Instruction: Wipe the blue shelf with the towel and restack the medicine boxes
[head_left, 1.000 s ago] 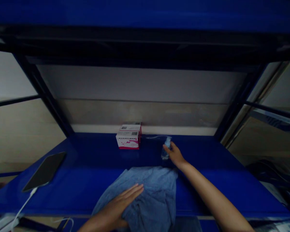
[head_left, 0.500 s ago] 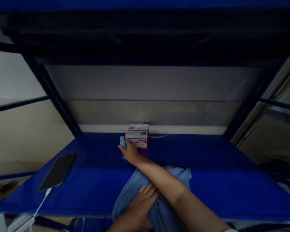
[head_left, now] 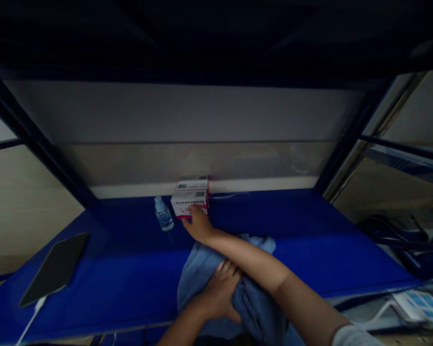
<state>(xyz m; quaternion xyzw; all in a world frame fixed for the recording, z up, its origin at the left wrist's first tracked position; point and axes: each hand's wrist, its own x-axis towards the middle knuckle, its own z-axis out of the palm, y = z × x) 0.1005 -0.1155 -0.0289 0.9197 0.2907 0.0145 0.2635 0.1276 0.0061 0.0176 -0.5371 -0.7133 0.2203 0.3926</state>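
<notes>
A small clear spray bottle with a light blue cap and label (head_left: 164, 218) stands upright on the blue shelf, apart from my hands. My right hand (head_left: 199, 227) reaches across in front of the white and pink boxes (head_left: 190, 196). Its thumb and fingers are apart, with nothing between them, and the fingertips overlap the front box in view; contact I cannot tell. My left hand (head_left: 220, 292) lies on a bunched blue-grey cloth (head_left: 195, 269) at the shelf's front edge, fingers stretched out over it. My right forearm passes over the cloth and hides part of it.
At the left of the blue shelf (head_left: 130, 283) lies a dark tablet (head_left: 57, 266) with a white cable (head_left: 31, 319) plugged in. Dark blue frame posts (head_left: 346, 139) flank the shelf, with a wall behind. A white and light blue item (head_left: 420, 307) sits below at the right.
My right hand has let go of the spray bottle, which now stands alone, and has moved away to its right. My view has shifted. The left hand stays on the cloth.
</notes>
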